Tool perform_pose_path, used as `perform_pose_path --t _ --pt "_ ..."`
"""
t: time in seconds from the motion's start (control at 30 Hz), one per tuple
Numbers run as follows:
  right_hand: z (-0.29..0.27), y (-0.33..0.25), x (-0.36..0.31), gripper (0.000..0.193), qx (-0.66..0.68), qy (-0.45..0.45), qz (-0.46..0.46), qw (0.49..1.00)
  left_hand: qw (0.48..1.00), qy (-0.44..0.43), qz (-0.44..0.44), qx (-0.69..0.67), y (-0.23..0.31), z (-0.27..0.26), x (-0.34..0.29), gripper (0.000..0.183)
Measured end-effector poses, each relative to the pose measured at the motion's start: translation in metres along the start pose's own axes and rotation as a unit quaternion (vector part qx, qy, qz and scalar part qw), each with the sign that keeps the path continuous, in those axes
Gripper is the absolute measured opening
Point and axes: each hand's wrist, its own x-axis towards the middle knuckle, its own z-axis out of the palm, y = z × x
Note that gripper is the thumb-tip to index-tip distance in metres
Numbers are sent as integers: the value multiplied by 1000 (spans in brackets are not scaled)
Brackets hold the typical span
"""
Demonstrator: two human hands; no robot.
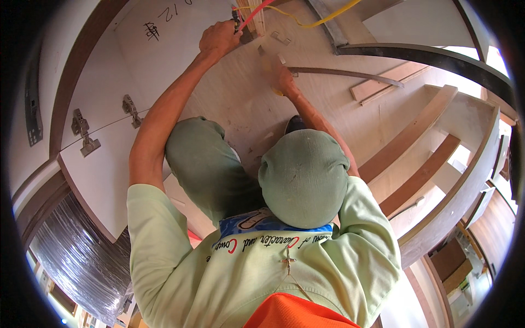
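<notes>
The person crouched on a pale wood panel (306, 109), knees drawn up, both arms stretched to the far end. The left hand (219, 39) was closed in a fist around a dark tool (237, 22) at the far edge, just where a red wire (254, 13) and a yellow wire (322, 21) came together. The right hand (283, 79) lay a little nearer and to the right, blurred; its fingers seemed curled over something yellowish, though whether they gripped it I could not tell. Small wood blocks (280, 38) sat loose just beyond that hand, and a thin dark strip (350, 75) ran off to the right. Two metal hinges (82, 131) lay on the white board (104, 180) at left. The risks, as I judged them: the tool could nick or snag the wires it sat against; the reach was long, so a slip might shift weight onto the fist; and the loose blocks could be knocked away by the right hand.
</notes>
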Motion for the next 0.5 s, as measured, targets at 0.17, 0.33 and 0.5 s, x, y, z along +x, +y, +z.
perform_pose_path --t 0.17,0.33,0.5 --pt "4 6 9 45 -41 1 -51 998 1000 12 8 -8 -2 5 1 40" --pt "-4 0 20 41 -109 -38 3 993 999 4 -9 -42 0 1 -1 29" --pt "-20 -14 28 38 -179 -43 -43 982 999 13 13 -39 1 -4 -4 27"
